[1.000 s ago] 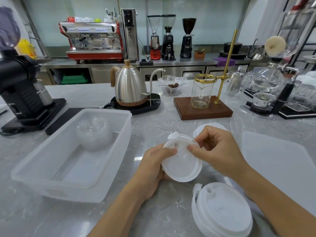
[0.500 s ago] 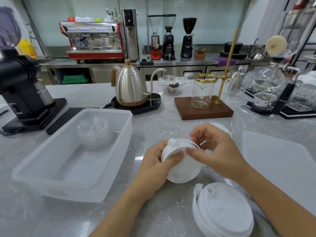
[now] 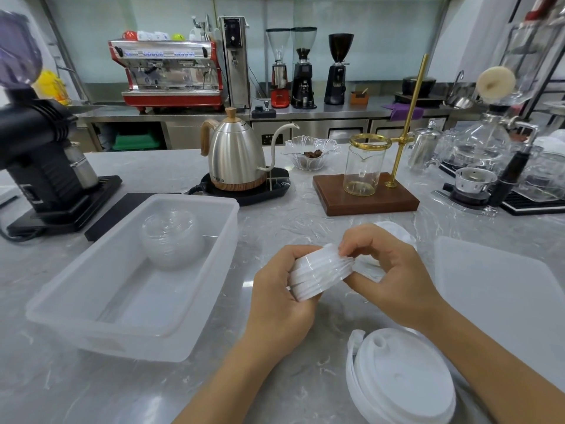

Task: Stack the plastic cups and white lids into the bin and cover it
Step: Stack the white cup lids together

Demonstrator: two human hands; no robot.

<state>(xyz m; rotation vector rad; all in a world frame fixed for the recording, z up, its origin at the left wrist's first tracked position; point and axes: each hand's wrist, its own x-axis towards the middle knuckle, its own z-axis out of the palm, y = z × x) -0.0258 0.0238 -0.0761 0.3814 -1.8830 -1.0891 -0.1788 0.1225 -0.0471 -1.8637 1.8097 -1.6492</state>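
Both hands hold a small stack of white lids [image 3: 319,272] above the counter, tilted on edge. My left hand [image 3: 279,296] grips it from the left and below; my right hand [image 3: 388,270] pinches its right rim. A translucent bin [image 3: 195,304] stands at the left, with nested clear plastic cups [image 3: 171,237] lying in its far end. Another pile of white lids [image 3: 403,381] rests at the near right. One more white lid [image 3: 394,229] peeks out behind my right hand. The bin's flat cover [image 3: 501,289] lies at the right.
A gooseneck kettle [image 3: 235,157] on its black base sits behind the bin. A wooden pour-over stand [image 3: 367,194] with a glass jug is behind my hands. A black grinder [image 3: 36,166] stands far left; glassware crowds the right back.
The stack of lids has turned from facing me flat to edge-on, and both hands have closed more tightly around it.
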